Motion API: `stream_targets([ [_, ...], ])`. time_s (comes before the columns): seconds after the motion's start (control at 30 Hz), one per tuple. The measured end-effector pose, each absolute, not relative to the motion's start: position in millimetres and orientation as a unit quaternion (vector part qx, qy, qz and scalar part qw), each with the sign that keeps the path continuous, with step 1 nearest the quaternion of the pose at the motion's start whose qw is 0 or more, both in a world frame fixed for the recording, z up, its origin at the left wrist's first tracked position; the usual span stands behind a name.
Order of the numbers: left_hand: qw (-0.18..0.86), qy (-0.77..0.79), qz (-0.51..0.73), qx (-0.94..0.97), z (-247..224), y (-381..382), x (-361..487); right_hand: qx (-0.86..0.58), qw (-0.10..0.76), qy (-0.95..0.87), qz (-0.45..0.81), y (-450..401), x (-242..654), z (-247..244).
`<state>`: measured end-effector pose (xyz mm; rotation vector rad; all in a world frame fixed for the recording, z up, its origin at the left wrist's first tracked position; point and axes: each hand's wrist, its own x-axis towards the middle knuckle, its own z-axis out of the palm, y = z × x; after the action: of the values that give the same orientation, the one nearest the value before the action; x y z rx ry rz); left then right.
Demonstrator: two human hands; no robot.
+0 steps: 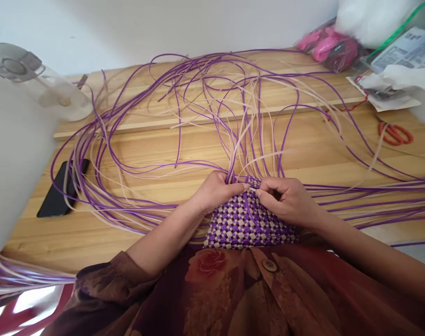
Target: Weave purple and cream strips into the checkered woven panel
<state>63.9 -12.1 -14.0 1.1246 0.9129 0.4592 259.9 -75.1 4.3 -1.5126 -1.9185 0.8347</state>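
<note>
A purple-and-beige checkered woven piece [233,228] rests against the table's near side, in front of my body. My left hand [217,191] is closed on its upper left edge, thumb on top, with the other fingers hidden behind the weave and strips. Between thumb and forefinger, my right hand [289,200] pinches a short light beige strip [252,189] at the top edge of the weave. The left thumb tip is close against that strip's other end. Long loose purple and beige strips [247,121] fan out from the weave's top and both sides.
A black phone [60,189] lies at left under looping strips. Behind it stands a clear pitcher [63,95]. Orange-handled scissors [394,134] lie at right, near a paper packet [384,93] and bagged pink material [329,46]. A raised board [135,123] crosses the wooden table.
</note>
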Motion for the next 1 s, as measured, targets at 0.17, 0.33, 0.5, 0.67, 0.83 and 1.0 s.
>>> stream_targets([
  [0.17,0.727,0.395,0.223,0.515,-13.3,-12.6,63.3,-0.539,0.239,-0.798,0.125,-91.3,257.7,29.0],
  [0.33,0.727,0.401,0.234,0.506,-15.3,-12.5,64.4,-0.481,0.189,-0.849,0.108,-111.7,252.1,48.3],
  [0.5,0.724,0.411,0.217,0.509,-13.9,-12.5,62.7,-0.500,0.199,-0.842,0.043,-90.2,263.7,58.4],
  [0.67,0.742,0.399,0.236,0.485,-10.9,-13.3,62.0,-0.474,0.108,-0.865,0.125,-43.9,270.4,54.5],
  [0.83,0.761,0.406,0.248,0.440,-8.7,-15.5,65.0,-0.496,0.027,-0.855,0.149,-28.8,258.1,54.7],
  [1.0,0.757,0.385,0.264,0.457,-7.4,-16.5,65.5,-0.472,0.009,-0.866,0.163,-21.9,252.2,53.5],
])
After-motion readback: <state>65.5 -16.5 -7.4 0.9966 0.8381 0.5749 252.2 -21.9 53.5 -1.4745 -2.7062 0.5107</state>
